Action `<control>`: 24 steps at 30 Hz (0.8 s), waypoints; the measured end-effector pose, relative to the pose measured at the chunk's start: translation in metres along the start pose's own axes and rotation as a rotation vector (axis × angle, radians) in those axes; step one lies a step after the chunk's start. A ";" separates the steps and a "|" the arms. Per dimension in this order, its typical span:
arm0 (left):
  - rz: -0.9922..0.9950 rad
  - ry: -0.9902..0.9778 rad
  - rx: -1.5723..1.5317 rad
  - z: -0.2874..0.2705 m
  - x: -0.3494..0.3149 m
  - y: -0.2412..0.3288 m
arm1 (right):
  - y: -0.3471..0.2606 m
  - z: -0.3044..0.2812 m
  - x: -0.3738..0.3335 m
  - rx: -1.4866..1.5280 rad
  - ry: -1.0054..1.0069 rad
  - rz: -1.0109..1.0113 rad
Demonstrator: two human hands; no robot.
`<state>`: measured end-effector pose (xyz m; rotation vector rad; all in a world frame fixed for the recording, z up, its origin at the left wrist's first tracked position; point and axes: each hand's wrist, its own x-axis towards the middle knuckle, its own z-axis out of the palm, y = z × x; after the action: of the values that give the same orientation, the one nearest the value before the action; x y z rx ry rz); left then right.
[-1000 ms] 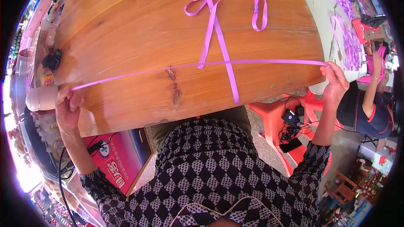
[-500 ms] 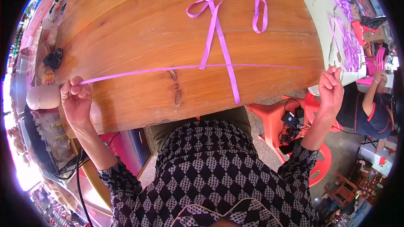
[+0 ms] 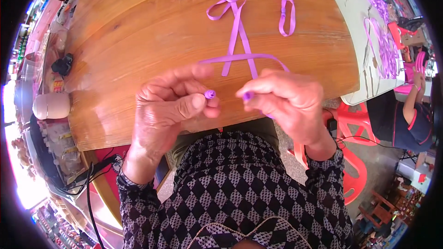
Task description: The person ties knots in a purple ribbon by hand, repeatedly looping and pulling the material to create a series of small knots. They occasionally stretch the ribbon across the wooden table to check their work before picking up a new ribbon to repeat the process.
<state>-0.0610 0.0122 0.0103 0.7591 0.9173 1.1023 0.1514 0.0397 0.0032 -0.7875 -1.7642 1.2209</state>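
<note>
Both hands are raised over the table's near edge, a small gap between them. My left hand [image 3: 168, 103] is closed on a small purple plastic end piece [image 3: 210, 94], round with a dark spot in its tip, pinched by the thumb and a finger. My right hand [image 3: 293, 103] pinches another purple end piece [image 3: 248, 96], mostly hidden by the fingers. A purple strap [image 3: 230, 58] curves behind the hands and runs toward the right one. More purple straps [image 3: 235, 9] lie loosely looped farther back, two tails reaching toward me.
The wooden tabletop [image 3: 138, 37] spreads beneath. A white table [image 3: 369, 80] at the right bears heaps of purple straps [image 3: 385, 55]. Left of the wood are a black object [image 3: 62, 64] and a pale rounded object [image 3: 51, 106]. Red plastic stools [image 3: 353, 122] and a seated person [image 3: 410, 120] are on the right.
My hands have come in from far left and right to the middle. The strap stretched taut between them now hangs slack, and the purple end pieces show in the fingers.
</note>
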 end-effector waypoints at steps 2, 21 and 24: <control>-0.074 -0.001 -0.010 0.004 0.001 -0.004 | 0.006 0.006 0.003 -0.032 0.010 -0.071; 0.107 0.033 0.283 0.009 -0.003 -0.028 | 0.012 0.008 -0.007 -0.311 0.036 -0.154; 0.152 0.024 0.358 0.008 -0.003 -0.029 | 0.013 0.006 -0.007 -0.405 0.019 -0.189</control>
<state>-0.0430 0.0005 -0.0104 1.1260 1.1081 1.0934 0.1495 0.0356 -0.0119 -0.8317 -2.0491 0.7378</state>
